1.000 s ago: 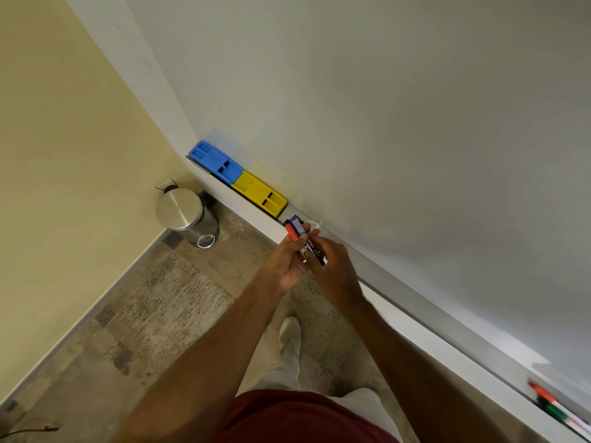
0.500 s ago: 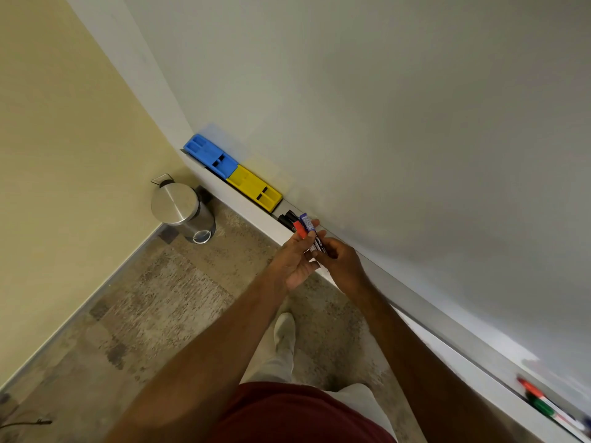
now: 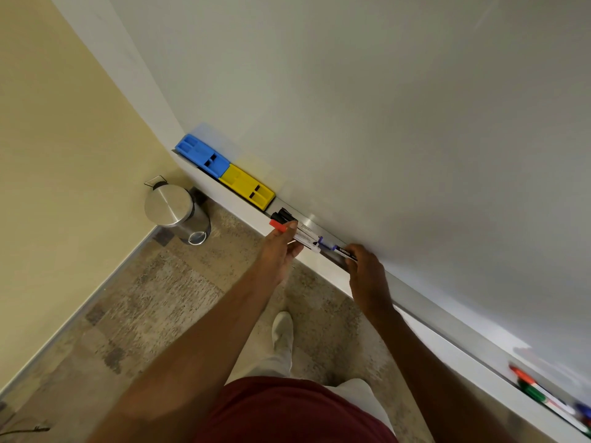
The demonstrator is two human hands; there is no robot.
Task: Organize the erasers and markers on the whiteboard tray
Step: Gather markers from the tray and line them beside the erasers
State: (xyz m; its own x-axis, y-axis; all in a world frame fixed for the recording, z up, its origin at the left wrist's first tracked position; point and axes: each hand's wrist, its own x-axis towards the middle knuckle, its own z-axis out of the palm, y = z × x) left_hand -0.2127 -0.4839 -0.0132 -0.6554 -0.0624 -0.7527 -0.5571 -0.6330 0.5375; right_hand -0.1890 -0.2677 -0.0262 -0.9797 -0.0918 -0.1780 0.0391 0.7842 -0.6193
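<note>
A blue eraser [image 3: 202, 156] and a yellow eraser [image 3: 247, 187] lie end to end at the left end of the whiteboard tray [image 3: 425, 310]. Right of them lie black-capped markers [image 3: 283, 215]. My left hand [image 3: 281, 251] holds a red-capped marker [image 3: 277, 225] with white-barrelled markers against the tray's front edge. My right hand [image 3: 367, 271] pinches a blue-capped marker [image 3: 343, 251] on the tray, just right of the left hand. More markers, red [image 3: 521, 375] and green [image 3: 532, 393], lie far right on the tray.
A whiteboard [image 3: 383, 107] fills the upper right. A steel pedal bin [image 3: 176, 211] stands on the floor below the erasers, by the yellow wall [image 3: 57, 171]. My shoe [image 3: 283, 330] is on the speckled floor under the tray.
Both hands moved up to the tray and apart. The bundle of markers went down onto the tray; the right hand drew one blue-capped marker off to the right.
</note>
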